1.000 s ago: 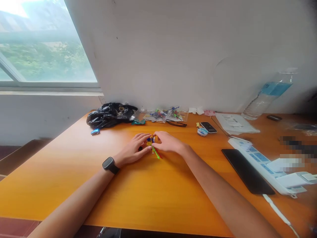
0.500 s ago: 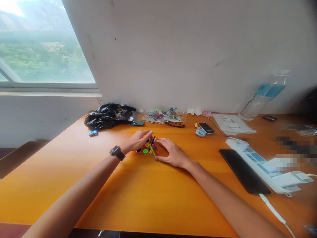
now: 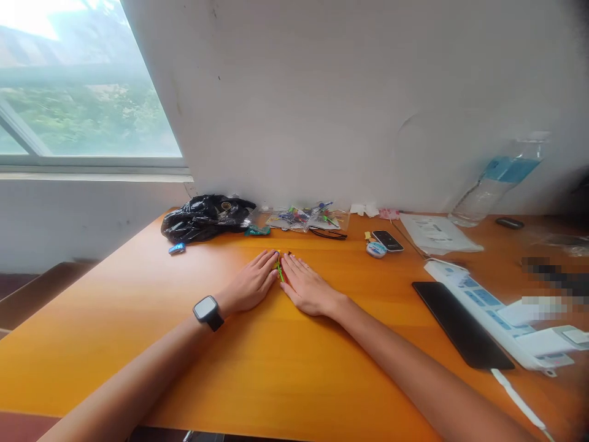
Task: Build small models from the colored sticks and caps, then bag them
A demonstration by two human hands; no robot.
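Observation:
My left hand [image 3: 251, 281] lies flat with fingers stretched out, palm down, over the left part of a pile of small colourful plastic pieces [image 3: 280, 270]. From the other side my right hand [image 3: 307, 284], also flat with its fingers extended, covers the right part. Between the two hands a narrow strip of the pile shows, with a bright green stick and bits of yellow, red and blue. Most of the pieces are hidden under the palms and fingers. A black smartwatch [image 3: 208, 310] is on my left wrist.
At the back of the wooden table [image 3: 257, 380] lie a black plastic bag [image 3: 197, 222] and clear bags of colourful pieces [image 3: 306, 216]. To the right are a phone [image 3: 460, 325], a power strip [image 3: 488, 307], a round case [image 3: 376, 249] and a leaning water bottle [image 3: 499, 181]. A small blue packet [image 3: 177, 248] sits left.
My left hand has turned palm down and lowered onto the pieces. My right hand has moved left and flattened over them, so the hands nearly meet and hide most of the pile.

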